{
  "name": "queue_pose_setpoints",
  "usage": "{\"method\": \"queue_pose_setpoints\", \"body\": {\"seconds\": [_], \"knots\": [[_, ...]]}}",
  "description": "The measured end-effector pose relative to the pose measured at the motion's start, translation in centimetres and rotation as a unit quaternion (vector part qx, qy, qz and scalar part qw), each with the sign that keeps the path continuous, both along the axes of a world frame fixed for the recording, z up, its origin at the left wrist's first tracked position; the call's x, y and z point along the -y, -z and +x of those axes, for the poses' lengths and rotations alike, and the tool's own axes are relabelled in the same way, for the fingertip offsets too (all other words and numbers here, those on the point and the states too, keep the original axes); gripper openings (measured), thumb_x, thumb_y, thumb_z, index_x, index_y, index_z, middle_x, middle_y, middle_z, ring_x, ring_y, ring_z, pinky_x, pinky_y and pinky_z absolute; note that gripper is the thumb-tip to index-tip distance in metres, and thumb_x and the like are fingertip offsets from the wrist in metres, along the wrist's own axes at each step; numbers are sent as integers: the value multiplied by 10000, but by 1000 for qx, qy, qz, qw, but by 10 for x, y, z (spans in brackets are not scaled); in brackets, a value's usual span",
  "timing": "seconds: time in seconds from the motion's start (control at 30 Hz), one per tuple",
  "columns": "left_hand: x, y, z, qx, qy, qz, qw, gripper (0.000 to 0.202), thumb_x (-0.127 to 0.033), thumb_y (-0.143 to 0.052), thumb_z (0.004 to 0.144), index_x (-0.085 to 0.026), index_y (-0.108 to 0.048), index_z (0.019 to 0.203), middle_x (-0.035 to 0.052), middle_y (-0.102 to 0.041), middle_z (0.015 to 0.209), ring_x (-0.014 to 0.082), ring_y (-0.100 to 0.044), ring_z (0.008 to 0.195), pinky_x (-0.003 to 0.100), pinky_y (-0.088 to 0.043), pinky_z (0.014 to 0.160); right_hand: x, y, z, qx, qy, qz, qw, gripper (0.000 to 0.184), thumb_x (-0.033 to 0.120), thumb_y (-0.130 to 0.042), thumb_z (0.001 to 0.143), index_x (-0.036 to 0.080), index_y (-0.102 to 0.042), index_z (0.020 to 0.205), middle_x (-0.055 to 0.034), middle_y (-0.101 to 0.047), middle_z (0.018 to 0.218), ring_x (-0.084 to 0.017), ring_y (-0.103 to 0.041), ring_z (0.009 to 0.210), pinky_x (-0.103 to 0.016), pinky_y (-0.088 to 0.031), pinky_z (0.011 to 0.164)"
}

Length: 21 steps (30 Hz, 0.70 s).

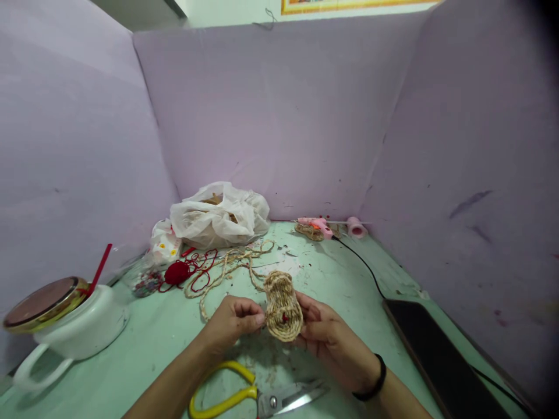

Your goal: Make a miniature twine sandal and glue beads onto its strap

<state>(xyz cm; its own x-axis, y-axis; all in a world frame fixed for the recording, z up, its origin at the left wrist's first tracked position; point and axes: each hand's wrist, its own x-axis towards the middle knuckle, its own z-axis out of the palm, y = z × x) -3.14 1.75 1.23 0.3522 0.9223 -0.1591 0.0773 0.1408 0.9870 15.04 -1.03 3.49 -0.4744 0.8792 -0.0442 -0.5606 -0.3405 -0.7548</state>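
- While both your hands meet at the near middle of the counter (340, 273), they hold a little woven sandal (283, 305) between them, just above the green top, with one end pointing far.
- Your left hand (231, 321) has its grip clenched on the sandal's left edge, thumb and fingertips pinched against the weave.
- Your right hand (326, 333) is grasping the sandal from the right and from under, its fingers curled behind the sole. A black band (376, 379) sits on that wrist.
- A small red spot shows on the near part of the sandal. You cannot tell whether it is thread or a bead.
- Twine (227, 265) lies in loose loops on the counter just beyond the sandal and to its left. It reaches toward a red ball of yarn (177, 272) with its stray red strands.
- Scissors (244, 397) with yellow handles lie nearest to you, below the hands, with the blades pointing right. They touch neither hand.
- A crumpled plastic bag (220, 215) rests on the far left of the counter against the purple partition (271, 116).
- A white mug (78, 329) with a gold-rimmed lid and a red straw (99, 270) stands at the near left.
- A pink glue gun (317, 226) and a pink roll of tape (357, 227) lie in the far right corner.
- A black cord (362, 263) runs from the glue gun toward the near right, to where a dark screen (437, 355) lies flat.
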Motion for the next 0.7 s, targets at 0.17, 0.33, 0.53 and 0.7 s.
{"method": "queue_pose_setpoints", "body": {"seconds": [0.17,0.33,0.53,0.7], "knots": [[-1,4,1,1,3,-4,1000,461,-547,-708,468,-105,-580,494,-29,-409,438,59,-285,447,225,-166,470,-3,12,-1,-31,-31,22,999,490,39,-657,569,189,-633,1035,-46,-674,957,-151,-625,760,-222,-472,661],[-3,5,3,-2,6,12,1000,519,-607,-691,452,-105,-565,479,-32,-399,430,54,-271,437,223,-156,463,-4,15,1,-16,-25,19,999,474,57,-664,608,200,-632,1059,-46,-671,987,-168,-626,829,-242,-478,711],[-3,4,1,17,9,-1,1000,425,-519,-707,525,-108,-602,505,-2,-488,474,77,-350,479,211,-210,478,-2,7,3,47,52,21,997,399,147,-716,628,225,-659,1015,-28,-662,1027,-145,-638,762,-230,-487,657],[-2,3,1,7,-3,3,1000,407,-487,-693,577,-85,-664,635,19,-531,530,95,-402,510,213,-279,506,-3,8,2,42,66,26,997,352,163,-730,622,202,-679,967,-43,-685,980,-172,-640,802,-266,-486,700]]}}
